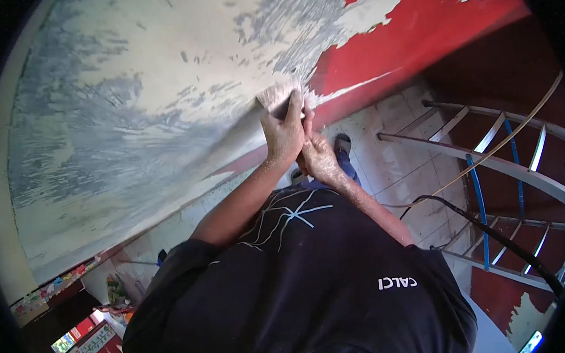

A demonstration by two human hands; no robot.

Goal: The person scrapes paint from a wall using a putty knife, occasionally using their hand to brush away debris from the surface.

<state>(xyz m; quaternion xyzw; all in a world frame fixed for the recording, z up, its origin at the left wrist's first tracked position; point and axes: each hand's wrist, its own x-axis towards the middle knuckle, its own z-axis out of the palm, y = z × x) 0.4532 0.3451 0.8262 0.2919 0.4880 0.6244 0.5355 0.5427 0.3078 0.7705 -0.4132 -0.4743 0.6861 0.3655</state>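
Note:
Both of my hands are together against a wall (131,101) with patchy grey and cream areas and a red painted part at the right. My left hand (285,133) is closed on a scraper (278,97), whose wide pale blade lies at the wall beside the edge of the red paint. Just right of it and lower, my right hand (320,156) is closed around the lower part of the tool, which the fingers mostly hide. Pale dust covers both hands and forearms.
A metal ladder (486,156) with blue straps stands at the right, with a cable (490,229) in front of it. My shoes are on the tiled floor (397,170) below my hands. Small colourful items lie at the lower left.

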